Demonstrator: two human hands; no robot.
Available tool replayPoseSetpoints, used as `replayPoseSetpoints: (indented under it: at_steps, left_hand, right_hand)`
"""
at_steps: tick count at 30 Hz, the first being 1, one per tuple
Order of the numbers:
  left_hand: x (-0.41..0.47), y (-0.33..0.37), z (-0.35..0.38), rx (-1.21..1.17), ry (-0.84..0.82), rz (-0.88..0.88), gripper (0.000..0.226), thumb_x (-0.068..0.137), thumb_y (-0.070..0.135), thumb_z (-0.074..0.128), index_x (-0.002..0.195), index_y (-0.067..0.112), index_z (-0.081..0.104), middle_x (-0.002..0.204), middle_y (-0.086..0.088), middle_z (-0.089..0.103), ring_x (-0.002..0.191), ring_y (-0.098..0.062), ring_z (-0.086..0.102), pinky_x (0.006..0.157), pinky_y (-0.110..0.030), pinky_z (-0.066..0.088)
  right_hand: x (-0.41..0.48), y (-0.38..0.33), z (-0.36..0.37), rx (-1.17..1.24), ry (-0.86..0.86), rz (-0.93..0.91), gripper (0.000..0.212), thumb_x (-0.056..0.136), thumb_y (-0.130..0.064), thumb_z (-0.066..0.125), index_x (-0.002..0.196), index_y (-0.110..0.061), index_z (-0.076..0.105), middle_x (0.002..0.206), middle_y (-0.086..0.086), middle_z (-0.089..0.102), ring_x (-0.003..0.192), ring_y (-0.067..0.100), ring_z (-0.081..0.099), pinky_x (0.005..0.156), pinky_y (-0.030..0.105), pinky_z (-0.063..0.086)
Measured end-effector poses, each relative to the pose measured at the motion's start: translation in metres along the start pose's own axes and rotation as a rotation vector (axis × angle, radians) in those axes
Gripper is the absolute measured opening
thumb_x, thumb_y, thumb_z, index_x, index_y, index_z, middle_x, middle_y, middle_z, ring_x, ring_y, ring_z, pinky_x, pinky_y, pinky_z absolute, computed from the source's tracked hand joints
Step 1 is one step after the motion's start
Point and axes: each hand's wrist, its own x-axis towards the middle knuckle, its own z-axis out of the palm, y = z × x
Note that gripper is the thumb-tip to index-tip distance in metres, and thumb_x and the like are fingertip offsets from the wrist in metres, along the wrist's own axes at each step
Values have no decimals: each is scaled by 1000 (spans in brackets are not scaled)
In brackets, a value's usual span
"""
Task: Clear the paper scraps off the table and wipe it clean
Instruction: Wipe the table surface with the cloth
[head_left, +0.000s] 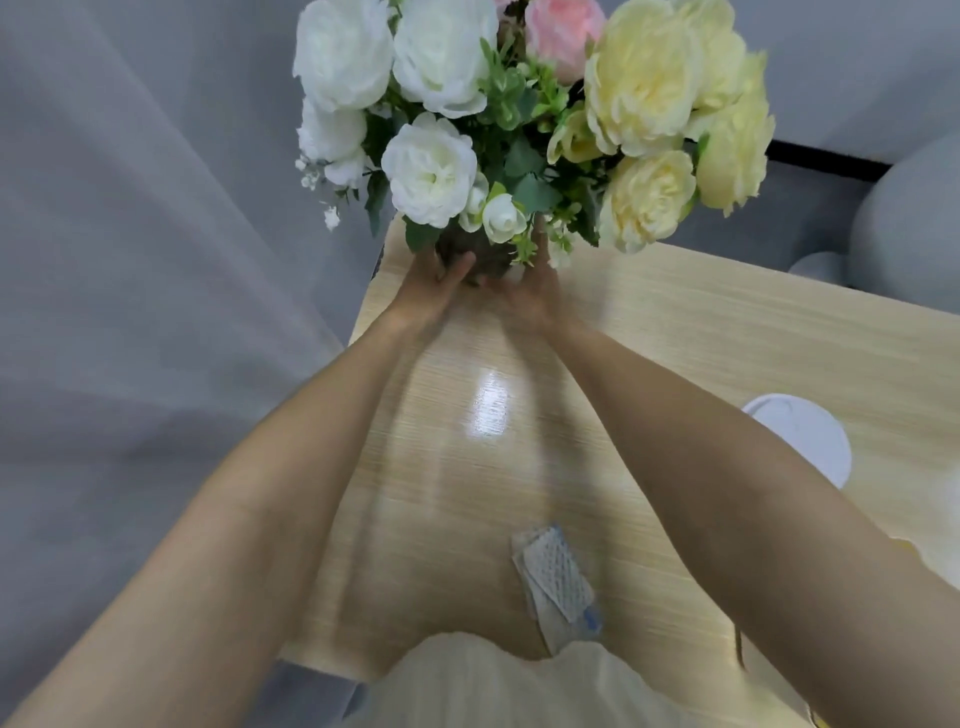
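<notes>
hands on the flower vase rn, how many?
2. Left hand grips the dark vase on its left side; right hand grips its right side.

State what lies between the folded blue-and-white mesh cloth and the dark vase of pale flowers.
Head view: only bare light-wood tabletop with a glare patch; nothing else lies between the cloth and the vase.

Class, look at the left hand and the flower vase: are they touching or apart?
Touching. The head view shows the left hand cupping the dark vase, its thumb lying across the vase's front with no gap between them.
</notes>
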Motion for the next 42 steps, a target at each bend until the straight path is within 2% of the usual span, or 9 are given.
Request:
replayPoseSetpoints:
  at_steps: [5,10,13,19,23,27,32,37,42]
  left_hand:
    - [7,-12,-4,7,-27,52,52,97,17,52,140,17,22,132,13,32,125,-4,34,102,-12,29]
    - [11,-18,-3,0,-18,26,58,91,34,53,140,21,24,137,3,41,130,-16,41,110,-34,35]
    - [10,-14,-3,11,-12,-4,63,91,35,53,143,13,24,139,-4,45,129,-19,44,108,-34,37]
    - [12,-1,5,5,-16,-39,66,98,25,51,149,14,11,133,8,40,124,-11,43,94,-15,36]
    - [10,19,7,-17,-4,-51,72,96,33,52,151,19,8,140,6,42,126,-9,43,102,-23,38]
    - [2,62,8,11,30,5,68,97,33,50,150,16,11,142,-4,45,126,-13,46,103,-26,41]
    - [-12,121,13,29,6,65,78,87,50,52,149,24,13,143,-8,44,130,-21,45,108,-45,39]
    - [-26,191,45,41,0,141,75,89,51,52,147,22,17,141,-4,47,126,-19,49,107,-45,40]
    - [-42,255,118,-27,-48,230,65,98,28,49,149,13,12,144,-8,42,129,-20,44,104,-37,41]
  right_hand:
    - [11,2,9,-20,-6,-30,65,77,-17,76,133,-8,43,119,4,59,109,19,53,89,26,44]
    - [17,7,12,19,24,-48,75,74,-10,77,137,-8,37,118,-3,51,105,9,46,74,-6,31]
    - [17,8,13,-25,38,-66,81,71,-23,79,138,-9,37,128,3,53,114,18,50,92,17,39]
    - [16,4,-7,-27,11,-93,75,69,-18,80,133,-3,45,127,8,56,113,16,51,82,8,33]
    - [14,-16,-29,19,-9,-130,75,63,-11,84,128,-2,48,123,8,58,107,10,48,80,9,38]
    - [4,-43,-59,83,-22,-170,87,59,-13,86,131,-3,39,126,11,57,115,21,54,95,31,47]
    - [-18,-69,-105,161,-12,-189,79,70,1,79,134,0,33,128,12,53,110,16,50,79,13,41]
    - [-43,-93,-177,236,27,-182,73,74,4,75,134,2,33,132,16,48,120,27,49,55,1,40]
    - [-78,-85,-269,25,171,-238,82,71,-15,82,136,-4,34,132,11,52,119,25,52,73,12,35]
